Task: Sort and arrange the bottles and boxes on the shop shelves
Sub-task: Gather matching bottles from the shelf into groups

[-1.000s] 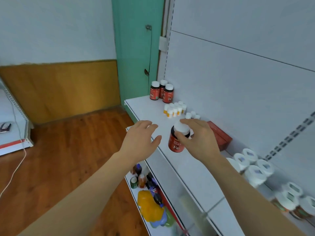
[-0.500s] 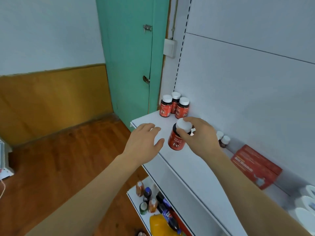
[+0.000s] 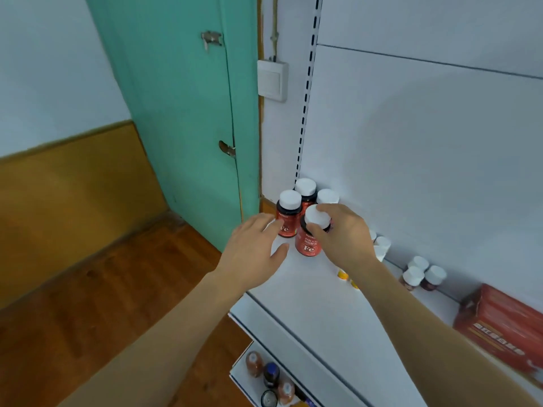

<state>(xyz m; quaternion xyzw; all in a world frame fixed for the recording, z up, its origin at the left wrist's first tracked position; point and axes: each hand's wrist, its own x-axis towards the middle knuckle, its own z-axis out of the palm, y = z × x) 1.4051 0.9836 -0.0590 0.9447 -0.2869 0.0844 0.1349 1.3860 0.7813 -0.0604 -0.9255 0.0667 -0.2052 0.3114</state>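
While the right hand (image 3: 342, 236) is gripping it by the white screw cap, fingers curled round the lid, the red-labelled dark bottle marked "Fe" (image 3: 308, 240) is standing upright at the far left end of the white metal shop shelf (image 3: 308, 292). It is sitting just in front of three matching red bottles with white caps (image 3: 305, 198), which are grouped in the shelf's back corner against the white back panel (image 3: 426, 157). The left hand (image 3: 254, 254) is hovering just beside the held bottle, fingers spread and relaxed, holding nothing; whether its fingertips are touching the nearest grouped bottle cannot be determined. Further right along the shelf, small white-capped bottles (image 3: 423, 273) are standing near the back panel, and a red cardboard box (image 3: 499, 324) is lying beyond them. Below, small amber and dark bottles (image 3: 270, 374) are occupying a lower shelf. Behind the shelf end, a green door (image 3: 182, 113) is adjoining a wooden floor (image 3: 88, 289).
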